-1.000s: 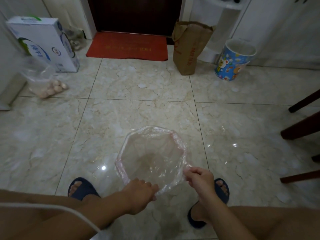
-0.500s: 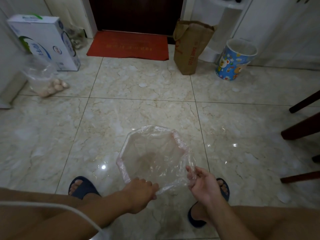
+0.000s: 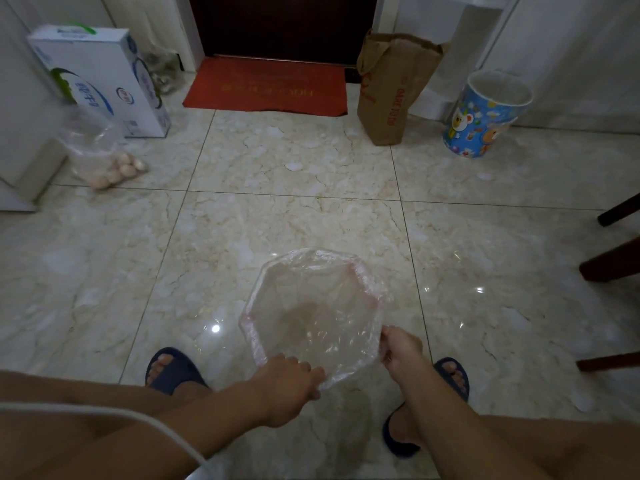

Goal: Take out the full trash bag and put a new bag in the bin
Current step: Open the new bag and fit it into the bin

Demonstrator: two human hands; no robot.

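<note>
Both hands, the left hand (image 3: 289, 382) and right hand (image 3: 400, 348), are gripping the near rim of the clear bag (image 3: 311, 306) over the bin.

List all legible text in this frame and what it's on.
"CARE TO GO", red, running vertically on the brown paper bag; reading uncertain.
White and blue carton: blue characters and a round logo, too blurred to read.
Red doormat: gold lettering, unreadable.
Cartoon bin: pictures only, no readable words.

We see a glossy beige marble-tile floor (image 3: 294, 209); a brown paper bag (image 3: 391, 88) stands right of its red doormat (image 3: 266, 86), a blue cartoon-printed bin (image 3: 485, 114) farther right.
</note>
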